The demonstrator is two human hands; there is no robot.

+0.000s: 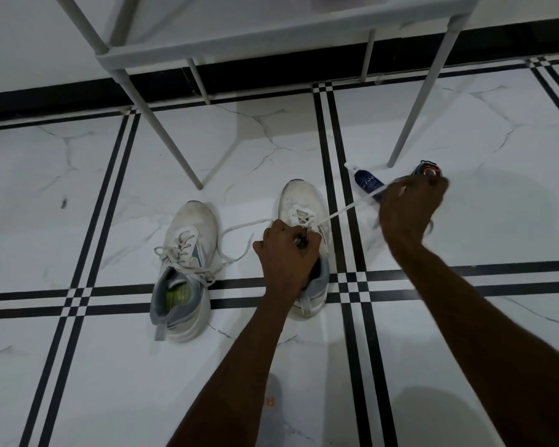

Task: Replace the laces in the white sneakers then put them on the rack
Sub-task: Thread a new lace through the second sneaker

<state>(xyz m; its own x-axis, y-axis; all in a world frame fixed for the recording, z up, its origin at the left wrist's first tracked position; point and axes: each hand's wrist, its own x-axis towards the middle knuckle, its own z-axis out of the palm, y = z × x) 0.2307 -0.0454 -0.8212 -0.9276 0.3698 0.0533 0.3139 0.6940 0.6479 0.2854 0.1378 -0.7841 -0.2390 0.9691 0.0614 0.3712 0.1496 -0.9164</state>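
Down on the marble-patterned floor (pixel 78 366), right in front of the rack (pixel 271 43), both hands are busy on the right sneaker (pixel 304 195). Much of that shoe is lost to view: the left hand (pixel 284 253) sits over its tongue and collar, fingers curled tight around the upper lacing, so the opening shows only as a dark sliver beside the wrist. Its lace (pixel 336 216) runs taut from the eyelets up and to the right, into the right hand (pixel 410 208), which pinches the far end with its fingers closed. That hand is a bit blurred, and it covers a good part of two small things lying on the floor by the rack's leg: a dark blue bottle with a white cap (pixel 365 180), lying on its side, and a dark object with a reddish spot (pixel 428 169) that's too hidden to identify. Over to the left, well in the clear, stands the left sneaker (pixel 188 269), fully laced, loose ends trailing onto the tile, its grey-lined mouth open and showing a yellow-green insole inside. The rack is cut off by the top edge, only its lowest shelf and white legs in view; what is on the shelf I can't make out.
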